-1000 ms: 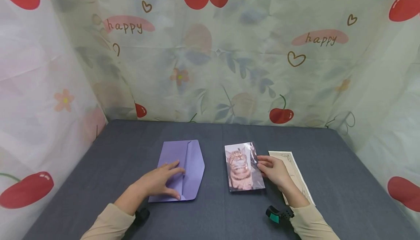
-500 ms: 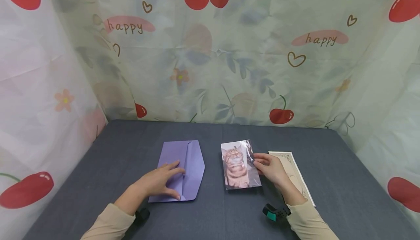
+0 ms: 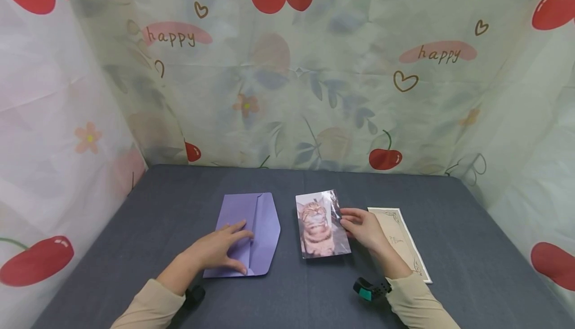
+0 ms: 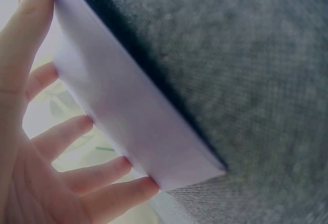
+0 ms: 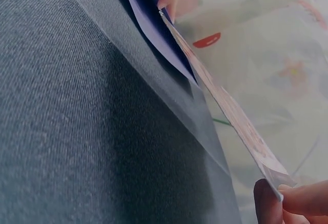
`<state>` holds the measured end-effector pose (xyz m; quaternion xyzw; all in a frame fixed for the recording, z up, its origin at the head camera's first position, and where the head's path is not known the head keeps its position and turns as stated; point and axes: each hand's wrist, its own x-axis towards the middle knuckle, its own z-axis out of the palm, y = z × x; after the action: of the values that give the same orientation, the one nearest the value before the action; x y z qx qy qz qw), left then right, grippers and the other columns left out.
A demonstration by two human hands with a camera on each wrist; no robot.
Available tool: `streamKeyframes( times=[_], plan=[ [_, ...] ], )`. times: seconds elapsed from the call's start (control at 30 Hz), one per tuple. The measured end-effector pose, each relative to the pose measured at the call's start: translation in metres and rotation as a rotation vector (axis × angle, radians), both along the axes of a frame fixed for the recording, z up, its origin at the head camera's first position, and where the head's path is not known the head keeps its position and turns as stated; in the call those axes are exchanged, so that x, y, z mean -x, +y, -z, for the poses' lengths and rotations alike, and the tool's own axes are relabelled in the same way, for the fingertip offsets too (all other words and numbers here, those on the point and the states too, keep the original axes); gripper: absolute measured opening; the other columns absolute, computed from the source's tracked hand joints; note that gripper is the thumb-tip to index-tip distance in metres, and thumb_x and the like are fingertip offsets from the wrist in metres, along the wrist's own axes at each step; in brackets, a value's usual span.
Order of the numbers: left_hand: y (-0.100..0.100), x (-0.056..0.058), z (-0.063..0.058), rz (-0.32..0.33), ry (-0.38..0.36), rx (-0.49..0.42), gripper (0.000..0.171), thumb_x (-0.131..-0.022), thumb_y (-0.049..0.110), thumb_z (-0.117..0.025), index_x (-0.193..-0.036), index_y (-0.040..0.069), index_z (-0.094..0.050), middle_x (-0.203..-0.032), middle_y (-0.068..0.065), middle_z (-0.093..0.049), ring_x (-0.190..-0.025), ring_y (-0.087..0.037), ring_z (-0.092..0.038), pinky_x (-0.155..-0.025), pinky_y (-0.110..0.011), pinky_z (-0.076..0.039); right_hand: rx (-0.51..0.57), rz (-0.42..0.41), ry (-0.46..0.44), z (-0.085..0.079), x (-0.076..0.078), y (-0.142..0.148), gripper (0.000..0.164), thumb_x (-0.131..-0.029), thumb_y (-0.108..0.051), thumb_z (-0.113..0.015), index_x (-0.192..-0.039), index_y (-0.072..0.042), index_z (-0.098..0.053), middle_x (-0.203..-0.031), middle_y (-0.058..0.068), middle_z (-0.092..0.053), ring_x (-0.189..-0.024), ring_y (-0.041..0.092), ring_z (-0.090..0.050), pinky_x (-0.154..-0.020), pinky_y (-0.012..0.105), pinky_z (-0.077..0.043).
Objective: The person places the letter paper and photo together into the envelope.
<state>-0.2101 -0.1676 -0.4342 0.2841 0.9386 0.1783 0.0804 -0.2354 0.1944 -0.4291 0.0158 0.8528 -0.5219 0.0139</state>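
Note:
A purple envelope [image 3: 268, 234] lies on the left of the table, its flap unfolded toward the right. My left hand [image 3: 217, 250] rests on it with spread, nearly straight fingers; in the left wrist view the fingertips touch the envelope's face [image 4: 120, 103]. A picture card of a ginger cat [image 3: 318, 226], with a shiny clear strip along its right side, is held above the table. Thumb and fingers of my right hand [image 3: 365, 228] pinch its right edge. From the side, the right wrist view shows the card [image 5: 230, 108] lifted off the cloth and slanting.
A cream card with ornate corners [image 3: 399, 231] lies to the right, partly behind my right forearm. Dark grey cloth [image 3: 287, 299] covers the table. A patterned curtain [image 3: 296, 94] encloses the back and sides. A black strap with a green part [image 3: 370, 289] hangs by the right wrist.
My right hand has moved left with the cat picture card, closing the distance to the envelope. More of the cream card is uncovered. The left hand has stayed still.

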Motion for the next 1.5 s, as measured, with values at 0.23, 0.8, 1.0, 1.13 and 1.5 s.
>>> streamKeyframes(
  times=[0.23, 0.8, 1.0, 1.13, 1.5],
  plan=[
    [0.0, 0.0, -0.001, 0.005, -0.004, -0.002, 0.074, -0.065, 0.053, -0.076, -0.126, 0.018, -0.052, -0.145, -0.024, -0.037, -0.123, -0.057, -0.04, -0.097, -0.063, -0.036, 0.015, -0.006, -0.004, -0.001, 0.002, -0.007, 0.033, -0.089, -0.003, -0.059, -0.121, 0.004, -0.057, -0.11, 0.024, -0.065, -0.084, 0.014, -0.064, -0.068, 0.03, -0.056],
    [0.001, -0.001, -0.002, 0.01, 0.014, 0.0, 0.074, -0.065, 0.053, -0.076, -0.125, 0.018, -0.052, -0.144, -0.025, -0.038, -0.124, -0.056, -0.04, -0.097, -0.063, -0.037, 0.069, -0.041, 0.015, 0.0, 0.003, -0.027, 0.031, -0.087, -0.003, -0.061, -0.118, 0.004, -0.059, -0.105, 0.024, -0.066, -0.081, 0.015, -0.065, -0.066, 0.03, -0.057],
    [0.001, -0.001, -0.001, 0.006, 0.009, 0.008, 0.074, -0.065, 0.054, -0.076, -0.126, 0.018, -0.052, -0.145, -0.024, -0.038, -0.124, -0.055, -0.04, -0.097, -0.063, -0.036, 0.1, -0.071, 0.07, 0.003, 0.001, -0.031, 0.029, -0.085, -0.002, -0.063, -0.113, 0.005, -0.061, -0.097, 0.02, -0.069, -0.075, 0.011, -0.065, -0.06, 0.028, -0.056],
    [0.002, -0.001, -0.002, 0.001, 0.0, 0.008, 0.075, -0.065, 0.054, -0.076, -0.126, 0.018, -0.052, -0.145, -0.024, -0.038, -0.125, -0.055, -0.04, -0.098, -0.063, -0.036, 0.104, -0.058, 0.024, 0.004, 0.003, -0.036, 0.029, -0.085, 0.0, -0.061, -0.114, 0.005, -0.061, -0.101, 0.023, -0.068, -0.077, 0.012, -0.065, -0.063, 0.028, -0.056],
    [0.003, 0.0, -0.002, -0.018, -0.034, 0.029, 0.076, -0.065, 0.056, -0.074, -0.127, 0.02, -0.051, -0.147, -0.023, -0.035, -0.126, -0.056, -0.037, -0.098, -0.063, -0.036, 0.111, -0.045, -0.003, 0.01, 0.006, -0.052, 0.029, -0.085, 0.003, -0.061, -0.114, 0.005, -0.061, -0.1, 0.023, -0.068, -0.073, 0.012, -0.064, -0.061, 0.029, -0.056]
  ],
)
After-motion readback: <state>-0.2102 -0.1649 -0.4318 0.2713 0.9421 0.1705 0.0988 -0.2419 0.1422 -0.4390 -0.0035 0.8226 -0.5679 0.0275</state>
